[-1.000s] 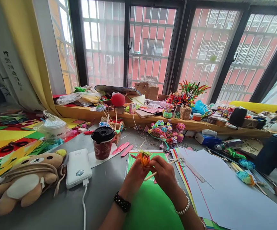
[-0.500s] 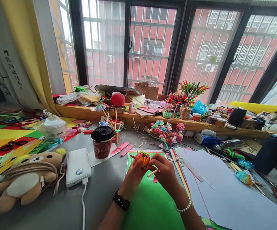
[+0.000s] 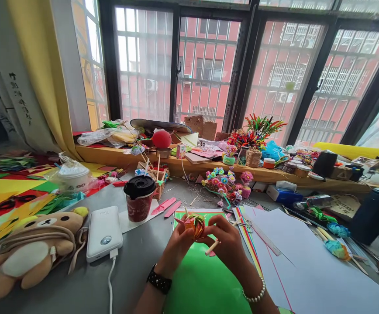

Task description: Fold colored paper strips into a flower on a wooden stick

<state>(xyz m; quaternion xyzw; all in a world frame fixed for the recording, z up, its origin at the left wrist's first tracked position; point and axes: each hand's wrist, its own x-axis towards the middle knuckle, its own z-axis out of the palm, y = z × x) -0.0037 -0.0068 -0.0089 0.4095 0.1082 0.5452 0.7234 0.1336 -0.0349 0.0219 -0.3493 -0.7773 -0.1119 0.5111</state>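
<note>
Both my hands meet over a green sheet (image 3: 202, 283) on the grey table. My left hand (image 3: 176, 246), with a black watch on the wrist, is closed round a small orange, pink and green folded paper flower (image 3: 195, 223). My right hand (image 3: 227, 244), with a pearl bracelet, pinches the same flower from the right and also holds a thin wooden stick (image 3: 213, 247) that slants down to the left.
A red cup with a black lid (image 3: 139, 198) and a white power bank (image 3: 104, 233) stand left of the hands, with a plush bear (image 3: 29, 246) beyond. White paper sheets (image 3: 310, 266), a ruler and small scissors (image 3: 246, 224) lie right. Craft clutter fills the wooden sill.
The camera has tilted and shifted slightly. My hands have turned the paper flower a little between the fingers; the stick now points lower.
</note>
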